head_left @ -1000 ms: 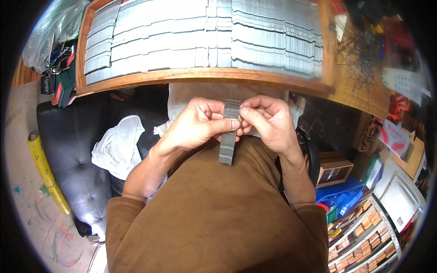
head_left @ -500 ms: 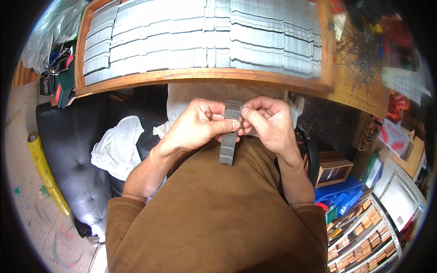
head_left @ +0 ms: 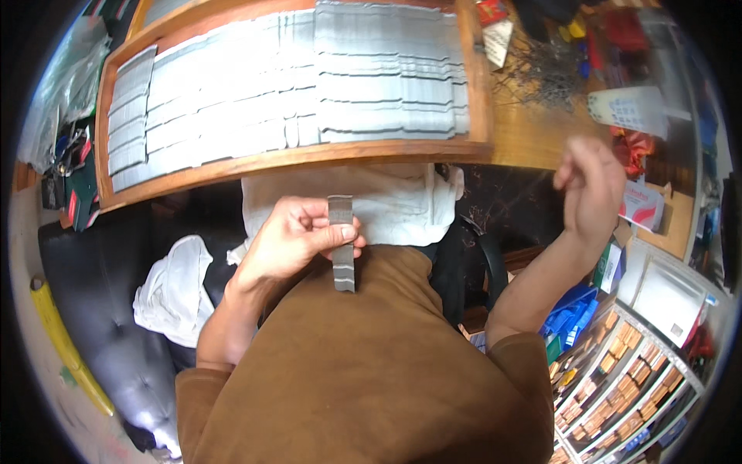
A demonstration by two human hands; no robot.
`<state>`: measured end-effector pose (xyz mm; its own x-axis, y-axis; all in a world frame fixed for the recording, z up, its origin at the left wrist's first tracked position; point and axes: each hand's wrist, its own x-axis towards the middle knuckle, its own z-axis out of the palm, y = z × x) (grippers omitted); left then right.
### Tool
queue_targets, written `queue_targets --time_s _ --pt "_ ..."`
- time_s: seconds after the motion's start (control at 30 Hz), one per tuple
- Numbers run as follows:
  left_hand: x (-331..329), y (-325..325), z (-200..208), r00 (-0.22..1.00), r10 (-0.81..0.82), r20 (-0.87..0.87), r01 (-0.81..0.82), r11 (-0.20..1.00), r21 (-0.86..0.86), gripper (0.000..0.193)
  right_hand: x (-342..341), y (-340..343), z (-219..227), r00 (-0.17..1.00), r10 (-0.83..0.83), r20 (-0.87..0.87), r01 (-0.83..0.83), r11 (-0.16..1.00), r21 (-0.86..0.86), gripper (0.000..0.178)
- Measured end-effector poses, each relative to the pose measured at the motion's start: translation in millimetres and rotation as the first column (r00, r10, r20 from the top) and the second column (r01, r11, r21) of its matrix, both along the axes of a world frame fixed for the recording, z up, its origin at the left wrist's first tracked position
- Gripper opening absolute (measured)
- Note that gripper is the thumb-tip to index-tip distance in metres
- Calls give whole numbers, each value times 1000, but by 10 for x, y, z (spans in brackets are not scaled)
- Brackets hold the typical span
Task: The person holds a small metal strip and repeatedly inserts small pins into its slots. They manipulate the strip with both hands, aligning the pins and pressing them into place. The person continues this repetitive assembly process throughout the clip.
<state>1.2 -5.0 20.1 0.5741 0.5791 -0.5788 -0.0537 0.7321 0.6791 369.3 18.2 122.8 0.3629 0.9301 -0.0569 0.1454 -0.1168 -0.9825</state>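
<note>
My left hand [head_left: 297,238] grips a narrow grey stack of metal strips [head_left: 341,243], held upright in front of my brown shirt. My right hand [head_left: 591,184] is raised off to the right, near the wooden table's edge, with its fingers loosely curled and nothing in it. Above both hands a shallow wooden tray [head_left: 309,155] holds several rows of the same grey strips [head_left: 309,85] laid flat side by side.
A white cloth [head_left: 386,201] hangs below the tray. A black padded seat [head_left: 108,309] with a crumpled white rag [head_left: 174,290] is at the left. Thin wire bits [head_left: 545,69] litter the table at upper right. Shelves of small boxes [head_left: 626,387] stand at lower right.
My right hand has let go of the grey stack and swung out to the right and up. My left hand alone now holds the stack.
</note>
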Motion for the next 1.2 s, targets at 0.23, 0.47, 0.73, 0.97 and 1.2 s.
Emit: queue_targets --time_s 0.23,0.47,0.73,0.97,1.2 --pt "48 74 33 995 -65 78 73 992 -99 22 -1378 -361 -775 784 334 -524 -562 741 -368 12" --pt "33 12 7 997 -6 80 14 995 -102 24 -1493 -409 -1054 690 377 -618 -603 772 -203 14" --pt "9 54 -37 997 74 12 -72 989 -128 25 -1340 -755 -854 763 626 -162 -642 706 -298 25" --pt "83 195 46 996 84 -21 -86 991 -102 25 -1403 -1114 -1194 725 681 -107 -678 732 65 17" --pt "84 225 52 997 69 -32 -72 992 -101 25 -1582 -1180 -1253 705 692 -156 -678 721 139 29"
